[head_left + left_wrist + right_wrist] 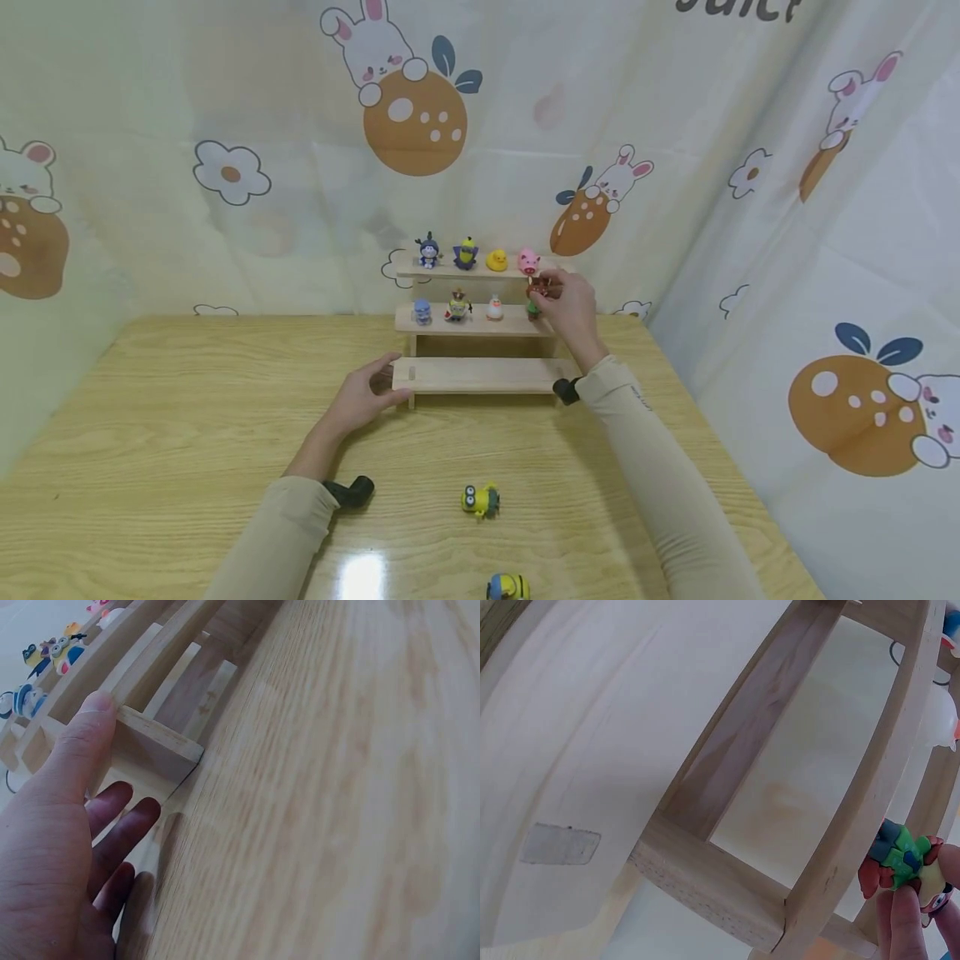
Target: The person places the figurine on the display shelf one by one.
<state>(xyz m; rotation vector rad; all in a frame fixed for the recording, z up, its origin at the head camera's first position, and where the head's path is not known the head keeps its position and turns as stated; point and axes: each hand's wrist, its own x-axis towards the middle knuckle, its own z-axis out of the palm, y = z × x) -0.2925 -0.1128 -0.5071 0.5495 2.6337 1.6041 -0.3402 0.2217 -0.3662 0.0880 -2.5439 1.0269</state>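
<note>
A three-tier wooden display shelf (480, 377) stands at the back of the table. My left hand (363, 398) holds the left end of its lowest board; in the left wrist view the thumb (82, 735) lies on the board's end, the lower fingers loosely bent below. At the right end of the middle tier, my right hand (572, 304) pinches a small figurine (901, 855) with a green body and reddish-brown hair by its head. Its feet are right at the tier's board. Left of it on that tier stand a white chicken figurine (495, 307), a crowned yellow figurine (457, 307) and a blue figurine (422, 312).
Along the top tier stand a dark-blue figurine (429, 252), a yellow-and-purple figurine (466, 253), a yellow duck (497, 260) and a pink pig (528, 261). Two yellow minion figurines (480, 501) lie on the table nearer me. A printed curtain (300, 100) hangs close behind the shelf.
</note>
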